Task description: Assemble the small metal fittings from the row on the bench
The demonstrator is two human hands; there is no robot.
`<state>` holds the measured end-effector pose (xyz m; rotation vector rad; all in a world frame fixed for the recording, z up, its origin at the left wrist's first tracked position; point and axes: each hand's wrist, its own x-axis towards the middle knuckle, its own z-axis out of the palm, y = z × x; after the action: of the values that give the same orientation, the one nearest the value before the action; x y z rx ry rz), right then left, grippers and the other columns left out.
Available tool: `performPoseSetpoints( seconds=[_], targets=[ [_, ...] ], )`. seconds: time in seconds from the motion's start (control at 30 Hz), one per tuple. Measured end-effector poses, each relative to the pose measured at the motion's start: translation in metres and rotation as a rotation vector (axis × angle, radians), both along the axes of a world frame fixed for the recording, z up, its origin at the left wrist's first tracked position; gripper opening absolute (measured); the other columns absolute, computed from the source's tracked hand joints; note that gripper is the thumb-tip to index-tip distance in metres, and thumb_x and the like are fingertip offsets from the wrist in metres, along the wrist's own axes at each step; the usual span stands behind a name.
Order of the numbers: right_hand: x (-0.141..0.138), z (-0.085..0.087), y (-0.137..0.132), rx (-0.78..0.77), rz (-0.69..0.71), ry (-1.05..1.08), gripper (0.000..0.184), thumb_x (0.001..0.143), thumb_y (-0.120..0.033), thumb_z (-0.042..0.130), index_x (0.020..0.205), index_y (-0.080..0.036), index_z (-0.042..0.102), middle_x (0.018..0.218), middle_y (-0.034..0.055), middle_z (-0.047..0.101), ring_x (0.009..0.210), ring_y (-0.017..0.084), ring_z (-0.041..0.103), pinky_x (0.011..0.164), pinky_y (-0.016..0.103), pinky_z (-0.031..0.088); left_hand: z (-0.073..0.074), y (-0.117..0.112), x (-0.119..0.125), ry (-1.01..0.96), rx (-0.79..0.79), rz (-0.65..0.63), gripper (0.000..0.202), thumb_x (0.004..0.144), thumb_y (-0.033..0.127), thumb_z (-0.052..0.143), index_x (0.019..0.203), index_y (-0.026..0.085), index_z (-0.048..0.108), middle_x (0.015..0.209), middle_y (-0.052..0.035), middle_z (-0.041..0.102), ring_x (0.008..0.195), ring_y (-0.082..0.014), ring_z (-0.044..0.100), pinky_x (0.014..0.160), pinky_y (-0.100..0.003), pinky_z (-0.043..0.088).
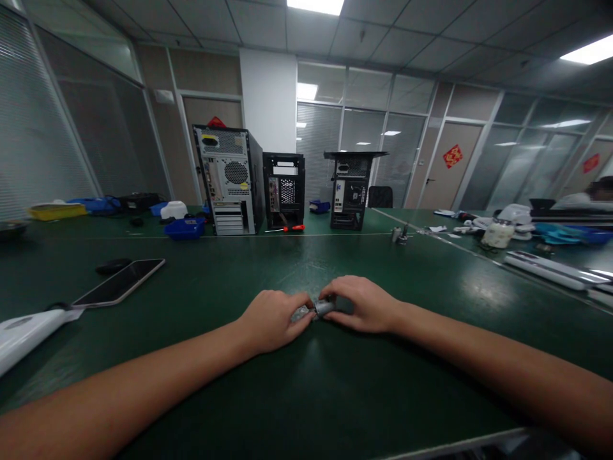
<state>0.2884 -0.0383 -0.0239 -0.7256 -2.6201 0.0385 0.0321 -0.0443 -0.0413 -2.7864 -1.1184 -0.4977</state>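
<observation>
My left hand is closed, its thumb and fingers pinching a small shiny metal piece. Facing it, my right hand grips a grey cylindrical part between thumb and fingers. The two pieces meet end to end just above the green table; whether they are joined I cannot tell. Fingers cover much of both pieces, so their exact kind does not show.
Computer cases stand at the back beside a red-handled screwdriver. Blue bins sit to their left. A phone lies at left. Small metal parts and a jar are at right. A person sits far right.
</observation>
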Motion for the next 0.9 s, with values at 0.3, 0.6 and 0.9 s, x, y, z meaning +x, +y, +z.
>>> performPoseSetpoints(
  seconds=[0.3,0.6,0.9],
  targets=[
    [0.0,0.001,-0.002,0.047,0.022,-0.012,0.034,0.092,-0.033,0.065,0.124,-0.021,0.062,0.111,0.0089,0.071,0.1,0.023,0.067,0.089,0.039,0.052,0.0,-0.004,-0.003,-0.014,0.018,0.004,0.027,0.098,0.041,0.055,0.113,0.024,0.07,0.074,-0.0023,0.071,0.062,-0.0195,0.067,0.058,-0.027,0.046],
    [0.001,0.002,-0.001,0.214,-0.067,0.043,0.052,0.099,-0.017,0.047,0.15,-0.023,0.041,0.132,0.0148,0.057,0.117,0.026,0.059,0.097,0.046,0.054,0.004,-0.01,-0.007,0.009,0.003,0.002,0.027,0.099,0.042,0.052,0.111,0.025,0.07,0.073,-0.0021,0.071,0.063,-0.0214,0.067,0.06,-0.029,0.045],
    [-0.004,0.005,-0.013,0.217,0.017,0.075,0.039,0.098,-0.02,0.052,0.137,-0.022,0.046,0.124,0.0146,0.053,0.106,0.024,0.061,0.086,0.04,0.058,0.007,-0.014,-0.007,0.007,0.021,-0.007,0.021,0.096,0.036,0.051,0.098,0.021,0.065,0.066,-0.0008,0.066,0.057,-0.0199,0.062,0.056,-0.028,0.038]
  ],
)
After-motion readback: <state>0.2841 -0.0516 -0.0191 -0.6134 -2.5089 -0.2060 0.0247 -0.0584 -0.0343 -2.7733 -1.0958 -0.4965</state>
